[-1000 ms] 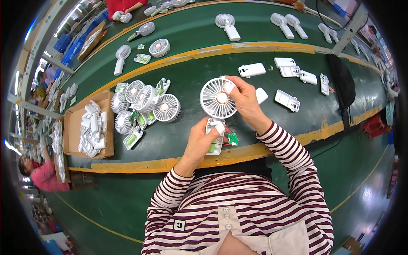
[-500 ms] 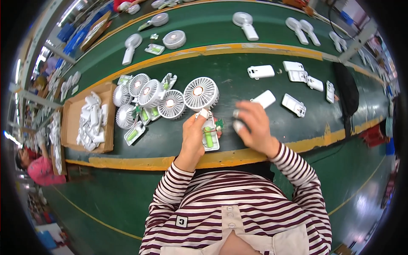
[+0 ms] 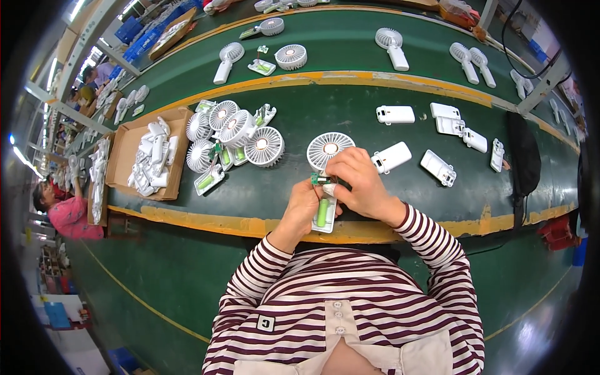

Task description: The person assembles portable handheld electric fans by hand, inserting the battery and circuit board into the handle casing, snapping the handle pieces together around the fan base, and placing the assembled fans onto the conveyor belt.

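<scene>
A white handheld fan lies face up before me, its round grille head away from me. Its opened handle shell points toward me, with a green battery cell inside. My left hand is closed around the side of the handle. Over the top of the handle, my right hand pinches a small green circuit board that has thin wires. Its fingertips partly cover the board. Just right of that hand lies a loose white handle cover.
Several opened fans are heaped to the left, beside a cardboard box of white shells. More white covers lie at right, near a black pouch. Assembled fans rest on the green belt beyond. A person in pink sits far left.
My right hand has come left and inward from beside the fan onto the circuit board. The fan is slightly nearer to me, and the whole view has shifted a little.
</scene>
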Action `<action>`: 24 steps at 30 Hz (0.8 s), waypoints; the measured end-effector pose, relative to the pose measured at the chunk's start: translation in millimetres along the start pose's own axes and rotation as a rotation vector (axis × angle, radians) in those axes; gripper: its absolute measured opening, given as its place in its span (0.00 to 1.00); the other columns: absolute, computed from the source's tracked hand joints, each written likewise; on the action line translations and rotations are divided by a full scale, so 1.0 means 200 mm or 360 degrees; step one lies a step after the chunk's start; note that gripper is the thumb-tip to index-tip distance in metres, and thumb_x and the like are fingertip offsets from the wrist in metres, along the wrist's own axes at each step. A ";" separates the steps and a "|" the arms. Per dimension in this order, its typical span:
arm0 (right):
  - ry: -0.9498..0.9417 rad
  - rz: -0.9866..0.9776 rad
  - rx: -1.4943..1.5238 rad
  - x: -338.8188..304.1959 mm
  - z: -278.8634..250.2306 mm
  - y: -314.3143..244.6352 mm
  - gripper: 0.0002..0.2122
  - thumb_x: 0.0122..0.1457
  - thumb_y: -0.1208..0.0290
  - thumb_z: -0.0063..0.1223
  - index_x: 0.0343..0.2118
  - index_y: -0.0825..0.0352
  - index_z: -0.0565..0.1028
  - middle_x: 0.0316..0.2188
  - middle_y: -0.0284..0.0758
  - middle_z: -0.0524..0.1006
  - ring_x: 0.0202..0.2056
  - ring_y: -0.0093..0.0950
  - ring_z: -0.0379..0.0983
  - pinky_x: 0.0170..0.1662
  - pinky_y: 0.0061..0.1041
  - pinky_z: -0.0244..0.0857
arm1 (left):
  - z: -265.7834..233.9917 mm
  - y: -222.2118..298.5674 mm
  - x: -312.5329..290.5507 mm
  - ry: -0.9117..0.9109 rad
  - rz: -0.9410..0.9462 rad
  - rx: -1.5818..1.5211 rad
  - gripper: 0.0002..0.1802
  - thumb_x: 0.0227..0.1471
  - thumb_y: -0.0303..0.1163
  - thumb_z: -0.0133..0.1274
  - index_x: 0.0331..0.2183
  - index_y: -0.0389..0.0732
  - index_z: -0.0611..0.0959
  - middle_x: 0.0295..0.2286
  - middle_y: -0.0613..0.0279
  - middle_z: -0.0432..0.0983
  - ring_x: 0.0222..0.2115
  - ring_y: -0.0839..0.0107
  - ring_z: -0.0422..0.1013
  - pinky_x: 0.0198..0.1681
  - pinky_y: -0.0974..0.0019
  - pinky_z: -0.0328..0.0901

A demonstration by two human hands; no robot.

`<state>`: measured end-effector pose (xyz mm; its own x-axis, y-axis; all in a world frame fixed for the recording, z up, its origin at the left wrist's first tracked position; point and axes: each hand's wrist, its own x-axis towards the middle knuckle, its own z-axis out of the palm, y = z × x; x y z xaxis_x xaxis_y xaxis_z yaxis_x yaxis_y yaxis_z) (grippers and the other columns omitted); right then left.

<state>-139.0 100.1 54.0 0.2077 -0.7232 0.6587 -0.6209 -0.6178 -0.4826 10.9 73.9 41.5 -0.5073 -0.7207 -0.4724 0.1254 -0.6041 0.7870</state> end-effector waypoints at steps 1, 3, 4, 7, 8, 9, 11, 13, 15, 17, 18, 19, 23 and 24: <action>0.0006 0.0015 0.0026 0.00 -0.02 -0.01 0.10 0.36 0.79 0.53 0.26 0.68 0.70 0.28 0.33 0.71 0.31 0.33 0.66 0.39 0.33 0.57 | 0.00 -0.01 -0.01 -0.0031 0.0003 0.0055 0.07 0.53 0.27 0.41 0.32 0.34 0.72 0.21 0.56 0.72 0.15 0.68 0.71 0.16 0.69 0.68; 0.0090 -0.0050 -0.0020 -0.02 -0.01 0.01 0.10 0.36 0.79 0.53 0.26 0.68 0.70 0.27 0.33 0.71 0.31 0.33 0.66 0.40 0.34 0.57 | 0.02 0.00 0.00 0.0003 -0.0027 0.0093 0.07 0.53 0.27 0.41 0.32 0.33 0.72 0.21 0.56 0.72 0.16 0.68 0.71 0.16 0.69 0.68; 0.0153 -0.0106 -0.0068 -0.04 -0.01 0.02 0.10 0.36 0.79 0.53 0.25 0.67 0.70 0.27 0.33 0.71 0.31 0.33 0.66 0.40 0.34 0.58 | 0.02 -0.01 -0.01 0.0038 -0.0067 0.0111 0.07 0.52 0.27 0.41 0.32 0.33 0.72 0.21 0.56 0.72 0.16 0.68 0.71 0.16 0.69 0.68; 0.0305 -0.0274 -0.0367 -0.07 -0.01 0.01 0.09 0.34 0.78 0.54 0.23 0.68 0.71 0.26 0.33 0.73 0.29 0.30 0.68 0.43 0.38 0.60 | 0.04 -0.02 0.01 0.0036 -0.0044 0.0132 0.08 0.52 0.27 0.41 0.32 0.32 0.72 0.21 0.55 0.72 0.15 0.68 0.71 0.17 0.68 0.68; 0.0297 -0.0302 -0.0452 -0.08 -0.02 -0.01 0.07 0.37 0.74 0.51 0.23 0.67 0.72 0.27 0.34 0.73 0.29 0.28 0.68 0.44 0.38 0.60 | 0.04 -0.03 0.01 0.0021 -0.0052 0.0074 0.08 0.52 0.26 0.41 0.32 0.32 0.72 0.21 0.55 0.72 0.15 0.67 0.71 0.17 0.68 0.68; 0.0302 -0.0300 -0.0451 -0.08 -0.03 -0.02 0.07 0.37 0.74 0.51 0.23 0.67 0.72 0.27 0.34 0.73 0.29 0.28 0.68 0.44 0.38 0.60 | 0.05 -0.03 0.00 0.0021 -0.0059 0.0073 0.08 0.52 0.27 0.41 0.32 0.32 0.72 0.21 0.55 0.72 0.15 0.68 0.71 0.16 0.68 0.68; 0.0316 -0.0314 -0.0518 -0.09 -0.04 -0.04 0.11 0.31 0.77 0.55 0.23 0.68 0.71 0.26 0.34 0.73 0.29 0.29 0.69 0.44 0.39 0.60 | 0.05 -0.04 0.01 0.0025 -0.0068 0.0045 0.09 0.52 0.28 0.40 0.32 0.32 0.72 0.21 0.55 0.72 0.15 0.67 0.70 0.16 0.68 0.68; 0.0314 -0.0310 -0.0529 -0.11 -0.04 -0.04 0.09 0.34 0.75 0.53 0.23 0.68 0.71 0.27 0.34 0.73 0.30 0.29 0.69 0.45 0.39 0.59 | 0.05 -0.04 0.00 0.0032 -0.0084 0.0008 0.11 0.52 0.30 0.40 0.32 0.32 0.72 0.21 0.54 0.72 0.15 0.67 0.70 0.16 0.68 0.68; 0.0308 -0.0306 -0.0533 -0.13 -0.03 -0.03 0.08 0.37 0.74 0.51 0.24 0.68 0.71 0.28 0.35 0.72 0.32 0.29 0.69 0.46 0.39 0.59 | 0.05 -0.04 -0.01 -0.0140 -0.0074 -0.0317 0.13 0.53 0.33 0.39 0.34 0.33 0.73 0.24 0.55 0.73 0.21 0.68 0.72 0.23 0.67 0.69; 0.0409 -0.0267 -0.0404 -0.14 0.01 -0.02 0.08 0.37 0.74 0.50 0.24 0.68 0.71 0.32 0.35 0.71 0.34 0.29 0.69 0.47 0.41 0.58 | 0.05 -0.05 0.01 0.0013 -0.0019 -0.0397 0.14 0.53 0.34 0.40 0.35 0.33 0.73 0.26 0.56 0.73 0.25 0.69 0.72 0.28 0.67 0.68; 0.0412 -0.0243 -0.0353 -0.16 0.02 -0.02 0.07 0.37 0.75 0.51 0.24 0.67 0.71 0.35 0.36 0.70 0.37 0.31 0.68 0.47 0.42 0.57 | 0.04 -0.05 0.03 0.0159 0.0045 -0.0468 0.14 0.53 0.34 0.40 0.35 0.34 0.74 0.28 0.57 0.74 0.28 0.70 0.72 0.32 0.67 0.68; 0.0422 -0.0224 -0.0331 -0.17 0.03 -0.01 0.08 0.37 0.75 0.51 0.25 0.66 0.71 0.35 0.36 0.70 0.37 0.32 0.68 0.47 0.43 0.57 | 0.03 -0.04 0.03 0.0023 0.0076 -0.0451 0.15 0.52 0.34 0.40 0.36 0.34 0.74 0.30 0.60 0.73 0.32 0.71 0.70 0.36 0.68 0.66; 0.0454 -0.0214 -0.0348 -0.16 0.05 0.02 0.09 0.36 0.75 0.52 0.25 0.65 0.72 0.35 0.36 0.70 0.39 0.33 0.68 0.48 0.45 0.56 | 0.03 0.01 0.05 -0.0021 0.0114 -0.0256 0.16 0.53 0.34 0.37 0.39 0.35 0.73 0.32 0.60 0.73 0.31 0.71 0.72 0.33 0.69 0.68; 0.0466 -0.0219 -0.0373 -0.16 0.05 0.04 0.09 0.36 0.74 0.52 0.25 0.64 0.72 0.34 0.35 0.70 0.39 0.33 0.68 0.48 0.45 0.56 | 0.04 0.02 0.06 0.0005 0.0116 -0.0226 0.16 0.53 0.34 0.39 0.38 0.35 0.74 0.31 0.61 0.73 0.30 0.73 0.71 0.30 0.70 0.65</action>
<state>-143.5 115.8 23.6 0.0978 -0.4991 0.8610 -0.7651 -0.5910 -0.2556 -0.8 64.8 42.2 -0.4899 -0.7653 -0.4176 0.2812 -0.5921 0.7552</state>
